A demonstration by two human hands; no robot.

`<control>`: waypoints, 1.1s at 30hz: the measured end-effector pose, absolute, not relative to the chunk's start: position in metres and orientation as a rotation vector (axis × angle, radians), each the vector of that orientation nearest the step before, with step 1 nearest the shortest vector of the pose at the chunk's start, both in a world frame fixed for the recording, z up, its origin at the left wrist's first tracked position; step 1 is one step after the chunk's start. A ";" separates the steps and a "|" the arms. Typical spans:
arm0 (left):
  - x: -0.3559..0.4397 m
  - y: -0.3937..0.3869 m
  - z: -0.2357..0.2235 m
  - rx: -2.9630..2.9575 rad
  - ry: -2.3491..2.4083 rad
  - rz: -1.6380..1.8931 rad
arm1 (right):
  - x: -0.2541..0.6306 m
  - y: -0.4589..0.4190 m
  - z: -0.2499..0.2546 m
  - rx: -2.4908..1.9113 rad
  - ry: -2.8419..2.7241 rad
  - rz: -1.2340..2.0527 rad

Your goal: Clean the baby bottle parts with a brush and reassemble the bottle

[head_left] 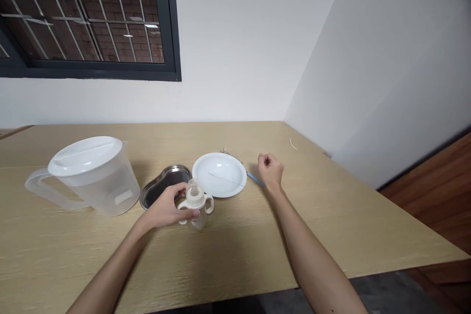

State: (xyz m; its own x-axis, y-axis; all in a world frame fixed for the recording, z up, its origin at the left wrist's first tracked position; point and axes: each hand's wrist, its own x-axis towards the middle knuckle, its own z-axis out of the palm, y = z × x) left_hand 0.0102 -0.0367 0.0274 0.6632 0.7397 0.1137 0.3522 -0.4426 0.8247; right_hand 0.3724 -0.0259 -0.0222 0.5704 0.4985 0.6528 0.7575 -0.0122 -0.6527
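Observation:
My left hand [171, 208] is closed around the left side of a clear baby bottle [198, 221]. The bottle stands upright, with a cream collar, two side handles and a clear teat on top. My right hand [271, 170] is curled into a loose fist to the right of the white bowl [206, 184], and nothing shows in it. Beside its wrist lies a blue stick-like handle [255, 179], partly behind the bowl. Grey bristles [225, 151] peek out past the bowl's far rim. Across the bowl rests a thin wire-like rod [228, 180].
A kidney-shaped steel tray [156, 184] sits left of the bowl, partly behind my left hand. Farther left stands a lidded plastic pitcher [106, 181]. A small pale bent strip [292, 144] lies toward the back right of the wooden table [331, 216]. Walls border the back and right.

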 end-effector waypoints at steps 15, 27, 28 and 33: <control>0.010 -0.036 0.027 1.954 0.854 0.626 | 0.373 -0.025 -0.024 -1.662 -1.089 -0.275; 0.008 -0.038 0.026 1.839 0.762 0.582 | 0.373 -0.026 -0.022 -1.685 -1.057 -0.209; 0.008 -0.038 0.026 1.810 0.748 0.578 | 0.374 -0.026 -0.023 -1.687 -1.050 -0.201; 0.009 -0.037 0.025 1.775 0.733 0.587 | 0.376 -0.023 -0.026 -1.694 -1.054 -0.174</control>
